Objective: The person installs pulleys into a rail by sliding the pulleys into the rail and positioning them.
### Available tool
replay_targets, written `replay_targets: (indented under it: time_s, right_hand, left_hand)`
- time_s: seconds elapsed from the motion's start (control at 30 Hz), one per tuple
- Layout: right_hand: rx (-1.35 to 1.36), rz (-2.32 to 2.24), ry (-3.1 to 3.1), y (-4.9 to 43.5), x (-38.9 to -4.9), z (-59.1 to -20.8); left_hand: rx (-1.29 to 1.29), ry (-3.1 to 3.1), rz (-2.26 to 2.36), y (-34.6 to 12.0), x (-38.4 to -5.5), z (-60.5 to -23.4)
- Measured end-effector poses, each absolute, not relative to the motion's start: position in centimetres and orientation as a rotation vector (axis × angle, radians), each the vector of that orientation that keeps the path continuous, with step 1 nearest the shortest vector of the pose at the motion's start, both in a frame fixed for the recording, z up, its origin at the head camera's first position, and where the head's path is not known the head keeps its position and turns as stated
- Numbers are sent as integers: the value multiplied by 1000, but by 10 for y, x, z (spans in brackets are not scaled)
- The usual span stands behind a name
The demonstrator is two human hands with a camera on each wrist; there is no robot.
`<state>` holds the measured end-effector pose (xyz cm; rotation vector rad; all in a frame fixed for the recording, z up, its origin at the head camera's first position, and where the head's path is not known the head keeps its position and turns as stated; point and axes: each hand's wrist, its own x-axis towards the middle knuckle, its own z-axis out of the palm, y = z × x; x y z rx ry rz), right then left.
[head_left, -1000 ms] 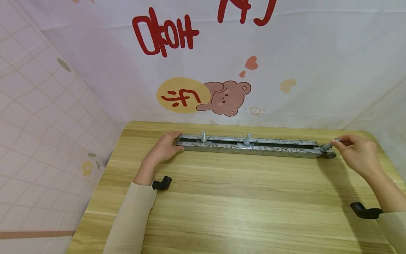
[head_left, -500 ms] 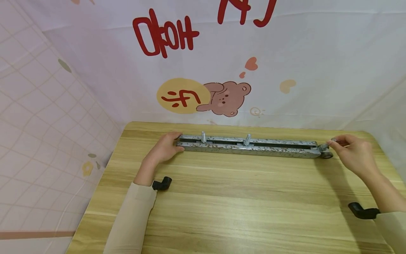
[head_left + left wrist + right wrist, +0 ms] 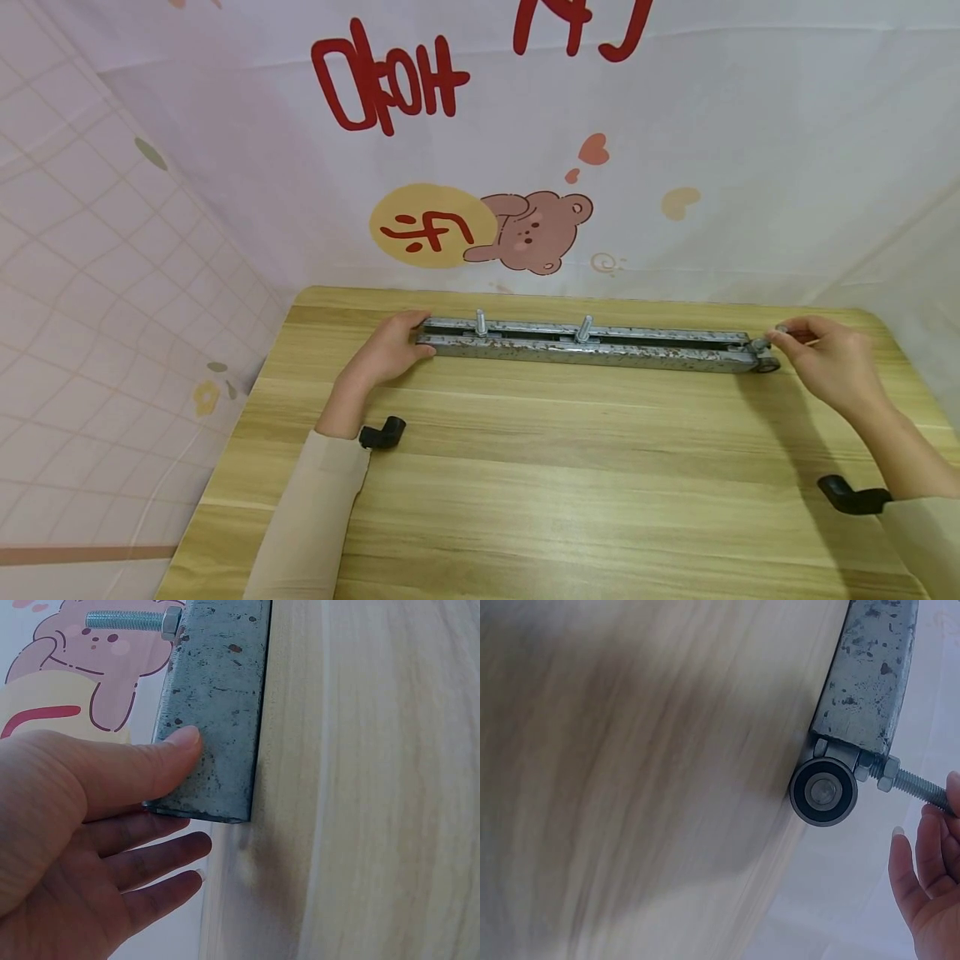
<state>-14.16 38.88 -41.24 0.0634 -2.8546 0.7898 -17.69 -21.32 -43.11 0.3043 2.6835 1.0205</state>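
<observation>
A long, worn metal channel rail (image 3: 637, 360) lies along the back of the wooden table, its slot facing up. My left hand (image 3: 385, 350) grips its left end, thumb on the near face, fingers toward the far side. Two threaded bolts stand up from the slot: one bolt (image 3: 481, 323) near the left, another bolt (image 3: 585, 330) near the middle. At the right end sits a roller trolley, whose bearing wheel (image 3: 823, 792) shows just outside the rail mouth. My right hand (image 3: 836, 367) pinches the tip of the trolley's threaded bolt (image 3: 916, 786), which carries nuts lower down.
Behind the rail, a white printed cloth (image 3: 637, 250) with a bear drawing hangs close to the table's back edge. The wooden tabletop (image 3: 570, 467) extends in front. Black elbow-shaped pieces (image 3: 384, 433) stick out at both sleeve cuffs.
My right hand has moved left a little with the roller trolley, bringing it closer into the rail's right end. The left hand and the rail stay nearly where they were.
</observation>
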Motion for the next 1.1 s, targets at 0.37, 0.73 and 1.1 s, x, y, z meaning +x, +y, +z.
replay_targets:
  time_s: [0.37,0.73,1.1]
  right_hand:
    - [100,793,-2843,382,-144,-412]
    - [129,812,-2823,377,-145,-413]
    - [154,820,-2822,371,-146,-413]
  left_hand:
    - [300,2678,1028,-213,-177,-431]
    - [306,2684,1016,-213,-177,-431]
    - [312,2688,1011,-213,-177,-430]
